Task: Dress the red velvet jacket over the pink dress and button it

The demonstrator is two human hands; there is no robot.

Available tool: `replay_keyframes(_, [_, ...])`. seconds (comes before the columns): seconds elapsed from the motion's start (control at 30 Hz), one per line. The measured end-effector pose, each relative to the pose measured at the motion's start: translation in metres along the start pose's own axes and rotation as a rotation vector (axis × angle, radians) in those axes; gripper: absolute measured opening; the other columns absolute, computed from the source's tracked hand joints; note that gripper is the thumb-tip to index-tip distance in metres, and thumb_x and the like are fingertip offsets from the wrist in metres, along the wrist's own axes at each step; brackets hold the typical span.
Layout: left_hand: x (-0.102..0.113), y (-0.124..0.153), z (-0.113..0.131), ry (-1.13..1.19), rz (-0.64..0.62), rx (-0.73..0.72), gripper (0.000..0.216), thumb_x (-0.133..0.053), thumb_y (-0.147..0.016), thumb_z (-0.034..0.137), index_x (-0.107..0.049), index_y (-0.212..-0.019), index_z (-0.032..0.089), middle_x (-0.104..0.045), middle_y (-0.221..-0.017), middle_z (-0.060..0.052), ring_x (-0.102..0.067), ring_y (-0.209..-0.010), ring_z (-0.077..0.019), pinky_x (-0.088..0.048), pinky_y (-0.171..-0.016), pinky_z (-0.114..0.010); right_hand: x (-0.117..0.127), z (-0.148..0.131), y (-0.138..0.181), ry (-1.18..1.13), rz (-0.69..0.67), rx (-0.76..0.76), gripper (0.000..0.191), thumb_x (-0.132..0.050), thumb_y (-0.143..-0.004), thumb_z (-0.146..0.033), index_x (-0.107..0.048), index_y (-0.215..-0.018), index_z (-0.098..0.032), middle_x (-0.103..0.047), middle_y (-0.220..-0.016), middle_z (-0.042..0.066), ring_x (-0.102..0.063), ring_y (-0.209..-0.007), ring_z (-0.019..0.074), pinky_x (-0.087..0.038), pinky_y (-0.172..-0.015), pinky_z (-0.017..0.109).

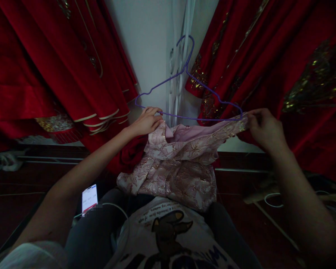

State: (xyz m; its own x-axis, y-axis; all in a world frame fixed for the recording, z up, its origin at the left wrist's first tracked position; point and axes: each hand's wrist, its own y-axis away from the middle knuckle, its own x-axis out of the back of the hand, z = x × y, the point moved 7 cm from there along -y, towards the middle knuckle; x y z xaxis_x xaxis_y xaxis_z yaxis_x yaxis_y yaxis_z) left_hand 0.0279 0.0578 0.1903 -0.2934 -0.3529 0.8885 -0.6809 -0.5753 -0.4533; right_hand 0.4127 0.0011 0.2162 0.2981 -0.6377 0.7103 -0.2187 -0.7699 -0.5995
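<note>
A pink brocade dress (184, 149) with a shiny leaf pattern lies across my lap, its upper part lifted toward a purple wire hanger (187, 71). My left hand (148, 120) is closed at the dress's left shoulder, with the fingers over the hanger's lower bar near its left end. On the other side, my right hand (264, 129) pinches the right shoulder strap, stretched out close to the hanger's right tip. The hanger's hook points up and away from me. The lower part of the dress is folded over my thighs.
Red curtain-like cloth with gold trim (98, 56) hangs on the left, and red cloth with sequins (268, 56) on the right. A lit phone (89, 200) rests beside my left thigh, with a white cable (117, 207) nearby. Thin sticks (277, 224) lie at the lower right.
</note>
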Motion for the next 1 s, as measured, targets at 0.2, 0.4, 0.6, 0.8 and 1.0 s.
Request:
replay_keyframes(0.2, [-0.002,-0.001,-0.002,-0.024,0.003,0.011,0.037,-0.040,-0.098,0.036,-0.071,-0.098,0.016,-0.057,-0.125,-0.013,-0.051,-0.114,-0.0283,-0.030,-0.106,-0.050,0.002,0.008,-0.002,0.022,0.021,-0.006,0.027,-0.051,-0.086,-0.027,-0.063,-0.108,-0.020,-0.074,-0.100,0.013,-0.071,-0.093,0.0297,-0.054,-0.083,0.040])
replay_keyframes(0.4, [-0.001,-0.001,0.000,-0.025,-0.022,0.008,0.036,-0.040,-0.099,0.035,-0.071,-0.097,0.016,-0.057,-0.129,-0.013,-0.052,-0.119,-0.0295,-0.031,-0.105,-0.050,0.012,0.005,0.000,0.046,0.082,-0.013,0.024,-0.054,-0.086,-0.027,-0.066,-0.106,-0.021,-0.075,-0.099,0.011,-0.072,-0.092,0.0275,-0.054,-0.082,0.036])
replay_keyframes(0.6, [-0.001,-0.001,0.008,0.025,-0.070,-0.007,0.037,-0.039,-0.100,0.036,-0.071,-0.096,0.017,-0.056,-0.135,-0.012,-0.051,-0.126,-0.0283,-0.031,-0.106,-0.049,0.020,-0.019,-0.015,0.110,0.107,0.061,0.023,-0.054,-0.086,-0.023,-0.067,-0.104,-0.018,-0.074,-0.096,0.013,-0.071,-0.090,0.0276,-0.053,-0.085,0.037])
replay_keyframes(0.8, [-0.006,-0.005,0.019,0.078,-0.087,-0.027,0.034,-0.041,-0.098,0.033,-0.072,-0.095,0.018,-0.055,-0.139,-0.012,-0.049,-0.129,-0.0286,-0.031,-0.106,-0.050,0.025,-0.074,-0.047,0.095,0.148,0.241,0.020,-0.051,-0.086,-0.019,-0.067,-0.097,-0.013,-0.069,-0.105,0.018,-0.063,-0.106,0.0277,-0.047,-0.097,0.041])
replay_keyframes(1.0, [-0.011,-0.009,0.030,0.211,-0.028,-0.006,0.030,-0.044,-0.096,0.030,-0.071,-0.094,0.018,-0.055,-0.140,-0.011,-0.049,-0.130,-0.0286,-0.032,-0.106,-0.052,0.006,-0.103,-0.059,-0.034,0.125,0.285,0.022,-0.047,-0.089,-0.018,-0.061,-0.105,-0.014,-0.067,-0.107,0.015,-0.062,-0.101,0.0246,-0.047,-0.095,0.039])
